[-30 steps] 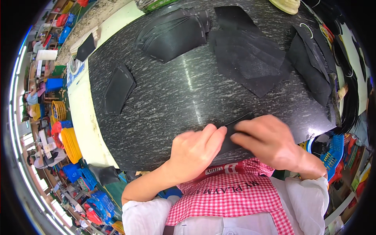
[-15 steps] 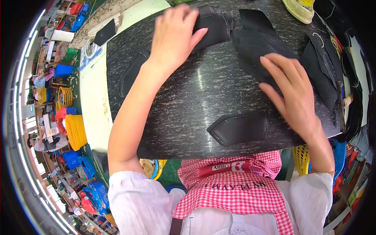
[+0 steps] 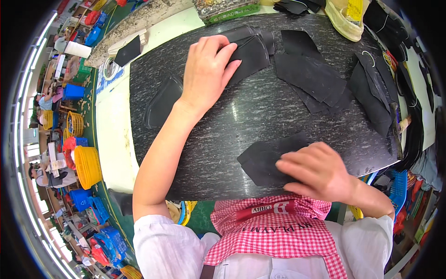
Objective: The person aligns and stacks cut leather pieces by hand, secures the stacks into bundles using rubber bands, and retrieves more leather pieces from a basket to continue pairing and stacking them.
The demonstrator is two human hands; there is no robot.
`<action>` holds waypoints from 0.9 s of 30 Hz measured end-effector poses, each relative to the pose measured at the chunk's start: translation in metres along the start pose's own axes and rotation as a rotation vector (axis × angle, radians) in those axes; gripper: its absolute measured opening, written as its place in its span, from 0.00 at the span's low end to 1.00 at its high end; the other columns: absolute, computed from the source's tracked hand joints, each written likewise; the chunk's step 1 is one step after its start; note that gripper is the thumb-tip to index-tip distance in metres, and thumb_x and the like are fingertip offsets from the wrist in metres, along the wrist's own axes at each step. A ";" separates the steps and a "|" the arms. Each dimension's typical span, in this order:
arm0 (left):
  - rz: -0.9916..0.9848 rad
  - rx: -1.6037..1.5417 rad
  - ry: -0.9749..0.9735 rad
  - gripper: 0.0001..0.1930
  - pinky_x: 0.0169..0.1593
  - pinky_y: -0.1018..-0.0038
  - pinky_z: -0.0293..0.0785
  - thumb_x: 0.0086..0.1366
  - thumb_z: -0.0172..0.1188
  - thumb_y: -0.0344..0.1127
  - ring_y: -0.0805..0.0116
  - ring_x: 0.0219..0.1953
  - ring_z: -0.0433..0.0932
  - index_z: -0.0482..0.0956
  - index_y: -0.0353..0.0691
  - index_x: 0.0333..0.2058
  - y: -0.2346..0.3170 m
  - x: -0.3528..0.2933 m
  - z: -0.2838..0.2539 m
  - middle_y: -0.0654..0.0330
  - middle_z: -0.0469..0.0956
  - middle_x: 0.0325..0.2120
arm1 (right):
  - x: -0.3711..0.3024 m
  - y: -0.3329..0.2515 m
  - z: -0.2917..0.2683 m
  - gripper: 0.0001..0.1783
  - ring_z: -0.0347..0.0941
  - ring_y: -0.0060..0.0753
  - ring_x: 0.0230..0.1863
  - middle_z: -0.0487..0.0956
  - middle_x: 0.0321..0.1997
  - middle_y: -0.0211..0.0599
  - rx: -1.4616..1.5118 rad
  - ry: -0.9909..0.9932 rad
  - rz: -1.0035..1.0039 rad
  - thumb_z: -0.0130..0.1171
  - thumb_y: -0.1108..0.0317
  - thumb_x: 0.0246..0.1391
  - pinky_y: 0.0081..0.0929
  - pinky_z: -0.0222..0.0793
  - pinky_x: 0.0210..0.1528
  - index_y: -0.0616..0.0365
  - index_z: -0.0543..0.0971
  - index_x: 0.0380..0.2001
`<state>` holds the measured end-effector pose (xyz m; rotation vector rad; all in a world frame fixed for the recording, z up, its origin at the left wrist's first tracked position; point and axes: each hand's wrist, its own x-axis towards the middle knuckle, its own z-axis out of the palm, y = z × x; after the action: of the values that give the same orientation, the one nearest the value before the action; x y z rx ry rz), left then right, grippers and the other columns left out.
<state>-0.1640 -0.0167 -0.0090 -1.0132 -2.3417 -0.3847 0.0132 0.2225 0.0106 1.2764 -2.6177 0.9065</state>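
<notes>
While I have the left hand [image 3: 204, 76] half curled at the far black pile [image 3: 253, 58], I cannot tell from here whether it grips anything. My right hand [image 3: 320, 169], loosely bent, is over the black pieces [image 3: 261, 163] near the table's [image 3: 204, 149] front edge, its hold unclear.

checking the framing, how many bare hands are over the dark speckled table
2: left hand at the flat black stack, upper middle; right hand over flat black pointed pieces, lower middle.
</notes>
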 end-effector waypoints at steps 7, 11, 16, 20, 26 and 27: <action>0.052 0.071 0.063 0.16 0.45 0.66 0.72 0.51 0.67 0.30 0.59 0.41 0.74 0.78 0.37 0.40 0.005 -0.013 0.010 0.58 0.75 0.40 | -0.010 0.012 -0.015 0.17 0.76 0.39 0.40 0.79 0.45 0.39 0.119 0.237 0.271 0.65 0.76 0.42 0.32 0.70 0.41 0.59 0.80 0.40; 0.005 0.006 0.093 0.15 0.46 0.71 0.72 0.49 0.67 0.30 0.59 0.45 0.73 0.77 0.39 0.38 0.008 -0.006 -0.003 0.59 0.74 0.39 | -0.017 0.007 -0.008 0.12 0.76 0.36 0.40 0.79 0.45 0.38 0.112 0.308 0.328 0.63 0.79 0.44 0.29 0.70 0.40 0.59 0.81 0.36; -0.522 -1.027 -0.168 0.09 0.42 0.76 0.74 0.55 0.66 0.25 0.70 0.36 0.79 0.80 0.37 0.35 0.086 -0.022 -0.067 0.60 0.80 0.32 | -0.032 -0.015 0.005 0.30 0.74 0.27 0.40 0.77 0.40 0.42 0.877 0.607 0.554 0.64 0.75 0.49 0.26 0.70 0.39 0.64 0.68 0.56; -0.544 -1.166 -0.593 0.12 0.38 0.76 0.76 0.54 0.67 0.26 0.70 0.36 0.81 0.79 0.37 0.38 0.127 -0.061 -0.092 0.59 0.80 0.34 | -0.036 -0.033 0.015 0.39 0.74 0.21 0.23 0.77 0.26 0.31 0.518 0.385 0.423 0.67 0.81 0.46 0.18 0.71 0.25 0.66 0.60 0.60; -0.852 -1.130 -0.491 0.19 0.23 0.86 0.68 0.57 0.65 0.23 0.84 0.23 0.76 0.74 0.39 0.47 0.120 -0.084 -0.082 0.65 0.78 0.23 | -0.031 -0.021 0.018 0.10 0.73 0.18 0.18 0.77 0.22 0.32 0.398 0.445 0.638 0.68 0.78 0.45 0.16 0.67 0.19 0.59 0.79 0.33; -0.884 -1.100 -0.530 0.18 0.22 0.86 0.68 0.57 0.65 0.24 0.84 0.23 0.76 0.73 0.39 0.47 0.122 -0.084 -0.080 0.66 0.78 0.22 | -0.031 -0.020 0.020 0.10 0.73 0.18 0.18 0.77 0.22 0.32 0.399 0.445 0.641 0.68 0.78 0.45 0.16 0.67 0.19 0.59 0.79 0.33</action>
<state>0.0031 -0.0203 0.0107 -0.3696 -2.9565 -2.1176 0.0519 0.2237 -0.0063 0.1740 -2.5495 1.6375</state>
